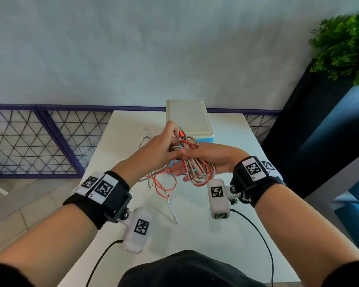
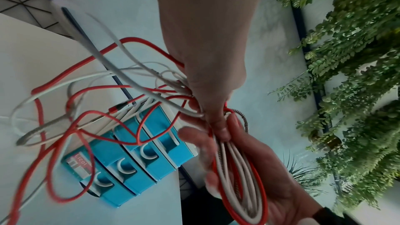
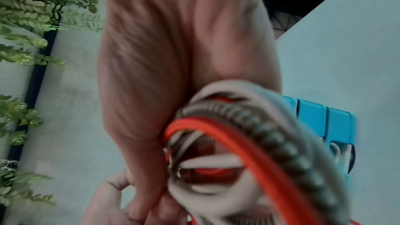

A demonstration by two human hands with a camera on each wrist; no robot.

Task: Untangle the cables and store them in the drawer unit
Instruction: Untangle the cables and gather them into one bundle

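Over the white table (image 1: 226, 235) both hands work a bundle of red, white and braided cables. My right hand (image 1: 214, 160) lies palm-up with a wound coil (image 1: 199, 168) looped across the palm, thumb on top of it. My left hand (image 1: 162, 146) pinches the strands where they meet the coil, beside a red plug (image 1: 181, 133). Loose red and white strands (image 1: 164, 187) hang from the hands onto the table. The drawer unit (image 1: 189, 119), white on top with blue drawer fronts (image 2: 134, 160), stands just behind the hands with its drawers closed. The coil (image 3: 249, 143) fills the right wrist view.
A white cable end (image 1: 174, 218) trails toward the table's near edge. A purple-framed mesh railing (image 1: 39, 141) runs behind the table, and a green plant (image 1: 344, 44) hangs at the right. Black cords (image 1: 263, 245) lead from the wrist cameras.
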